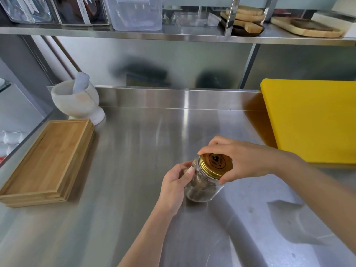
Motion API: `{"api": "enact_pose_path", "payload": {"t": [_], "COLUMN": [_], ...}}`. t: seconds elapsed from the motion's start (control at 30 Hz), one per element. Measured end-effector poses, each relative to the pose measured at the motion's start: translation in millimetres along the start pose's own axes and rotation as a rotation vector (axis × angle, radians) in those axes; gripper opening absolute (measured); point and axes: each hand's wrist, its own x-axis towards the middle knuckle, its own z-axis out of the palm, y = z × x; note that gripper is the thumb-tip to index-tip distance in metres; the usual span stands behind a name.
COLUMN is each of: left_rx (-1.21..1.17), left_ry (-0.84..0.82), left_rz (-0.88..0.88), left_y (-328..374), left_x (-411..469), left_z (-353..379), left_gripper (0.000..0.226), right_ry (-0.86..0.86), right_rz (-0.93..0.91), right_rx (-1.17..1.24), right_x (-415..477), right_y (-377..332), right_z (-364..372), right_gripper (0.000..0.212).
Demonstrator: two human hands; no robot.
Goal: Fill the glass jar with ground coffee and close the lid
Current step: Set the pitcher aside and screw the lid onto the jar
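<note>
A clear glass jar (205, 189) stands on the steel counter (134, 189), tilted slightly toward me, with dark brownish contents showing through its wall. A gold metal lid (214, 164) with a dark round emblem sits on its mouth. My left hand (176, 185) wraps the jar's left side, thumb on the glass just under the lid. My right hand (244, 160) reaches in from the right and grips the lid's rim with its fingers and thumb.
A stack of wooden trays (46, 162) lies at the left, with a white stone mortar and pestle (79, 99) behind it. A yellow cutting board (312, 120) lies at the right. A steel shelf (173, 36) above carries plastic containers and wooden boards.
</note>
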Motion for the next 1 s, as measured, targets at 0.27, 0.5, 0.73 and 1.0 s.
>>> {"api": "enact_pose_path", "payload": {"t": [0.27, 0.5, 0.73, 1.0], "left_rx": [-0.078, -0.197, -0.247, -0.104], "left_ry": [0.036, 0.049, -0.025, -0.005], "left_rz": [0.09, 0.148, 0.186, 0.09], "left_y": [17.5, 29.0, 20.0, -8.4], "left_x": [0.2, 5.5, 2.5, 6.8], "left_z": [2.7, 2.4, 5.8, 0.6], "left_gripper": [0.024, 0.034, 0.013, 0.019], "right_ry": [0.115, 0.248, 0.169, 0.174], "right_rz": [-0.036, -0.133, -0.135, -0.06], "right_rx": [0.325, 0.741, 0.636, 0.55], "right_x": [-4.8, -5.1, -4.9, -3.0], "right_y": [-2.9, -9.8, -6.7, 7.2], "right_z": [-12.4, -15.4, -22.4, 13.1], "right_gripper": [0.056, 0.049, 0.051, 0.058]}}
